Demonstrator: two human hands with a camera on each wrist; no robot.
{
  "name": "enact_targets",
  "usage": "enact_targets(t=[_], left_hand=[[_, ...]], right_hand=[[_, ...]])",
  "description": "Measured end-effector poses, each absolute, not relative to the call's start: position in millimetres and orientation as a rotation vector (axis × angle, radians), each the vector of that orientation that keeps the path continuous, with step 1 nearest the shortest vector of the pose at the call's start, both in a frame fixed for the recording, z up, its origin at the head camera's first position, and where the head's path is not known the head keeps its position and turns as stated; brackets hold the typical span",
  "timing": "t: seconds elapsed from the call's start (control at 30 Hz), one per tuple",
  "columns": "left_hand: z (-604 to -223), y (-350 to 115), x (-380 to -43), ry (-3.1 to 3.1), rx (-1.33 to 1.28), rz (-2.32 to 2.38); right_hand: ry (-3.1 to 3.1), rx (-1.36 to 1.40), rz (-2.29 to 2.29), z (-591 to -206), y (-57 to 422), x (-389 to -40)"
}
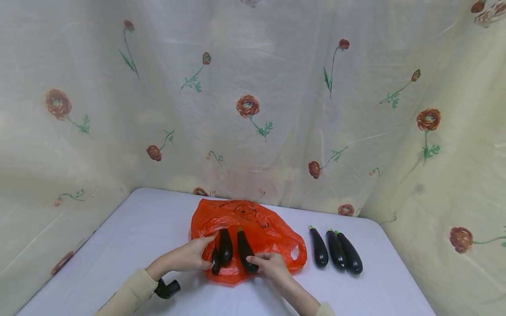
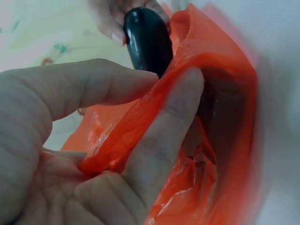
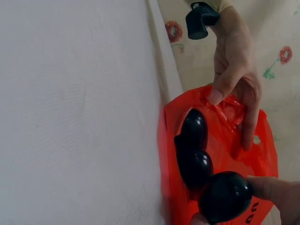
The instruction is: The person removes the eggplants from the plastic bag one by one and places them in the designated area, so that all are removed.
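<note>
A red plastic bag [image 1: 282, 232] with dark print lies on the table, its mouth toward me. My left hand [image 1: 190, 256] pinches the left edge of the bag's mouth between thumb and fingers, and the film [image 2: 126, 131] bunches in its grip. With my right hand [image 1: 273, 267] I hold an eggplant [image 1: 244, 248] by its thick end; its green stem end points away, into the bag opening. Two more eggplants lie at the left of the opening, one [image 1: 225, 250] showing its length, the other [image 1: 215, 262] partly covered by the bag's edge.
Three eggplants lie side by side right of the bag: one [image 1: 318, 248] a little apart, and two [image 1: 336, 251] [image 1: 350, 254] touching. A white cloth covers the table [image 1: 158, 219]. Flower-patterned curtains [image 1: 276, 153] hang behind and at the sides.
</note>
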State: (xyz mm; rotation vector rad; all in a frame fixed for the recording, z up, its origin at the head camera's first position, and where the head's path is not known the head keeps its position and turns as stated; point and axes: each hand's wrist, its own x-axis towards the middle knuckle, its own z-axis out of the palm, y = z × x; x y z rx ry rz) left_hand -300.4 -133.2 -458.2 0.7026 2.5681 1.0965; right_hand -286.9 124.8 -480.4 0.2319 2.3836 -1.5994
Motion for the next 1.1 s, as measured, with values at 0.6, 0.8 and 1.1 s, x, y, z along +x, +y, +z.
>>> enact_targets(t=[0.6,0.8,1.1], left_hand=[[-461.0,-133.7,-298.7,2.558,0.720,1.098],[-458.9,-133.6,-299.0,2.554,0.707,1.102],[-457.4,-131.4,-299.7,2.545,0.674,1.107]], right_hand=[[2.378,0.170,-1.578,-472.1,140.3,-262.8],[2.374,0.195,-1.550,-469.6,145.6,-259.3],[2.373,0.184,-1.542,-467.7,155.2,-250.8]])
